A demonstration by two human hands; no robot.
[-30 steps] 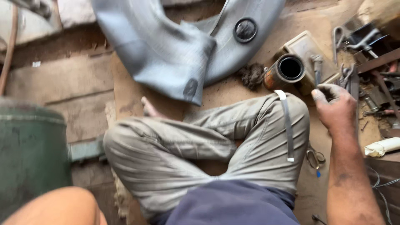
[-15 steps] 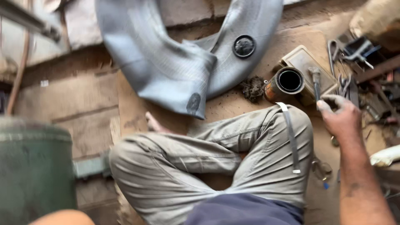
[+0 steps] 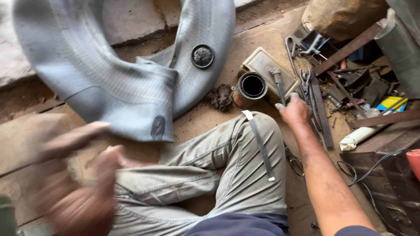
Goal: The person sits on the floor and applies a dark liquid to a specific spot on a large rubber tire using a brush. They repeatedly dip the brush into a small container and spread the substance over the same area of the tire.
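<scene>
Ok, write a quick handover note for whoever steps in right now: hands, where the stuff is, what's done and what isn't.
Right hand: at the tool pile, closed on a metal tool; the grip itself is hidden.
Left hand: raised, blurred, empty as far as shows.
Inner tube: on the floor ahead, folded, round patch on it.
Open can: by the right knee.
Thin strip: draped over the right knee.
Done: a patch is on the tube. Left: cannot tell.

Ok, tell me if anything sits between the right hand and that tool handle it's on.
Nothing visible does. The right hand is already on the metal tool, which lies across the flat tin beside the open can.
</scene>
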